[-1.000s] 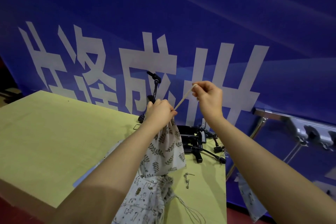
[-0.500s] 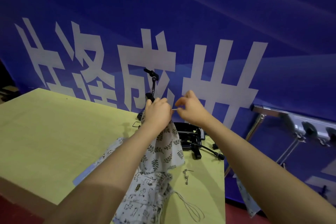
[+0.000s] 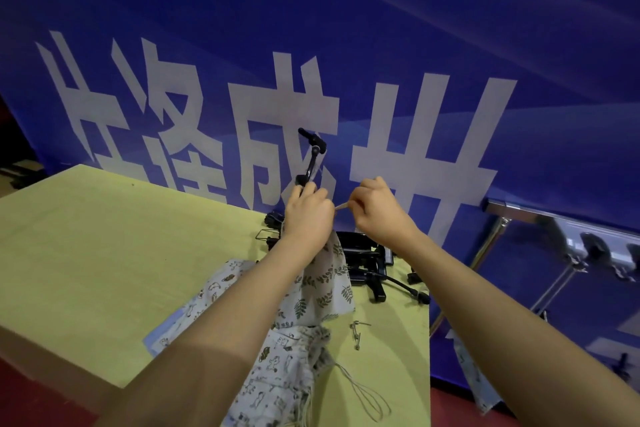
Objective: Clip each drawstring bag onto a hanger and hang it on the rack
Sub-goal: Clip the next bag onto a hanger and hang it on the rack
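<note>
My left hand (image 3: pixel 308 215) grips the gathered top of a white drawstring bag with green leaf print (image 3: pixel 325 284), held up above the table. My right hand (image 3: pixel 377 210) pinches the bag's beige drawstring (image 3: pixel 341 206), a short length showing between the two hands. Several other printed bags (image 3: pixel 273 367) lie in a heap on the yellow-green table (image 3: pixel 104 253) under my left forearm. A pile of black clip hangers (image 3: pixel 363 260) lies behind the bag. The metal rack (image 3: pixel 540 218) stands to the right, with one bag (image 3: pixel 474 378) hanging below it.
A black jointed stand (image 3: pixel 313 156) rises at the table's back edge, just behind my left hand. Small metal clips (image 3: pixel 356 334) lie near the table's right edge. A blue banner with white characters (image 3: pixel 415 80) fills the background.
My right hand has come down and left from a raised position with the drawstring stretched, and now sits close to my left hand. The cord between them is short.
</note>
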`<state>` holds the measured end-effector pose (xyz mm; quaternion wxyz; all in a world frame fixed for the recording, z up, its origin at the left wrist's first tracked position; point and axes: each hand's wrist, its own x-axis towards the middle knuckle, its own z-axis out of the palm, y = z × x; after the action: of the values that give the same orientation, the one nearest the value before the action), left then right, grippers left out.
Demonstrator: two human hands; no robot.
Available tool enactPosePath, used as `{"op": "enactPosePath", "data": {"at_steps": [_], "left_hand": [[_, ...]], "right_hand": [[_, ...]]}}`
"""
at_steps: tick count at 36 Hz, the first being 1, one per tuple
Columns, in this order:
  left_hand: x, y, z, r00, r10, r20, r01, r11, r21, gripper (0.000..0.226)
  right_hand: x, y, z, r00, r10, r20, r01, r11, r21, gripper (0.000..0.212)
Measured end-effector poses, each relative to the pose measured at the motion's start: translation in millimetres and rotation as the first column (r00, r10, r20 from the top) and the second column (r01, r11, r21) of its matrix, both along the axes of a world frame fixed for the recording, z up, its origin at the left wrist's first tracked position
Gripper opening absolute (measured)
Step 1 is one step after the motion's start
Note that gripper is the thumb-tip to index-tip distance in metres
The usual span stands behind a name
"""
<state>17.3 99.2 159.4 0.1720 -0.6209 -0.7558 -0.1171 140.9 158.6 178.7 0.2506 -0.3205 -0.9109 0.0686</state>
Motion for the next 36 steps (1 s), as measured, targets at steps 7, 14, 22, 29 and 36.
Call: {"op": "enactPosePath", "data": {"at_steps": [7,14,22,29,36], "left_hand": [[-7.0,-1.4,20.5,0.961,-0.272,-0.058,0.277,0.93,0.243,0.018],[18.0,10.8,77.1,0.926,-0.379,0.004,0.355,0.871,0.34,0.022],[89.5,32.4,83.3,0.839,-0.47,0.274,0.391,0.871,0.298,0.031],[165.8,48.1,58.7,0.724,-0.488,0.487,0.428,0.872,0.237,0.028],[240.8,66.3,10.7,0.676,-0.442,0.59,0.47,0.875,0.118,0.028]], "right_hand": [[2.0,-7.0,13.3,0.962,-0.02,-0.274,0.013,1.0,-0.027,0.021],[19.8,-16.1,53.4,0.815,-0.076,-0.575,0.099,0.995,0.009,0.02],[84.6,-5.0,57.1,0.79,-0.199,-0.58,0.242,0.97,-0.004,0.017],[165.1,8.5,32.5,0.818,-0.266,-0.511,0.286,0.957,-0.04,0.014],[254.3,26.4,-4.0,0.878,-0.301,-0.373,0.237,0.949,-0.207,0.011]]}}
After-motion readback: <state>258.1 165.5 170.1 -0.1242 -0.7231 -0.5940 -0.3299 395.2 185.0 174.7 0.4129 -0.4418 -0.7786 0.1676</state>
